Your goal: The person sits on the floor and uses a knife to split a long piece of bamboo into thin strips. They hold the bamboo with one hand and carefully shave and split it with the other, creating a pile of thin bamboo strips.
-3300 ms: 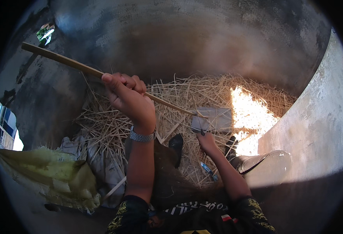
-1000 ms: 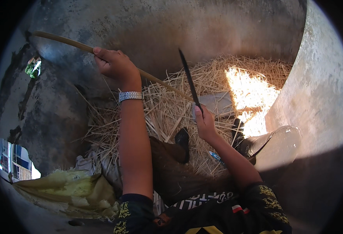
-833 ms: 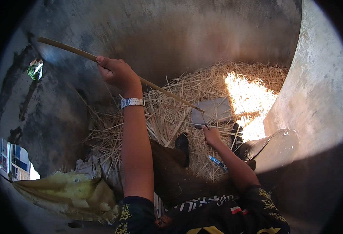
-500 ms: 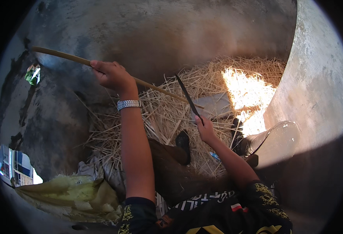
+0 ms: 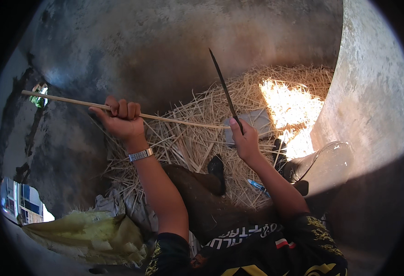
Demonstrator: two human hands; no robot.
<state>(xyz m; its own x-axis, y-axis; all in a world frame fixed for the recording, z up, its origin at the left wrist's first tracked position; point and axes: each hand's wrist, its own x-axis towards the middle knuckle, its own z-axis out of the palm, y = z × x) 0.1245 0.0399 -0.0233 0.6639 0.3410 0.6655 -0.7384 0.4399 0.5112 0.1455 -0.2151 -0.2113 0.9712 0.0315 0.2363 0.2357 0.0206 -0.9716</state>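
A long, thin pale strip, probably bamboo, (image 5: 179, 121) runs from the far left toward the middle. My left hand (image 5: 121, 122) is closed around it, palm turned up, with a metal-band watch (image 5: 141, 154) on the wrist. My right hand (image 5: 247, 141) grips a long dark knife (image 5: 223, 85) by its lower end, its blade pointing up and away. The strip's right end reaches close beside my right hand; whether it touches the knife I cannot tell. A flat grey block (image 5: 258, 120) lies just behind that hand, on shavings.
Pale shavings (image 5: 183, 142) cover the ground around my bent legs and dark footwear (image 5: 216, 172). A curved concrete wall (image 5: 165, 46) encloses me, with ragged holes at left. Yellowish torn cloth (image 5: 82, 232) lies lower left; a small blue object (image 5: 258, 186) lies by my right forearm.
My left hand has rolled over to palm up and come down, turning the strip and lowering its far left end. My right hand has risen slightly, the knife now pointing higher.
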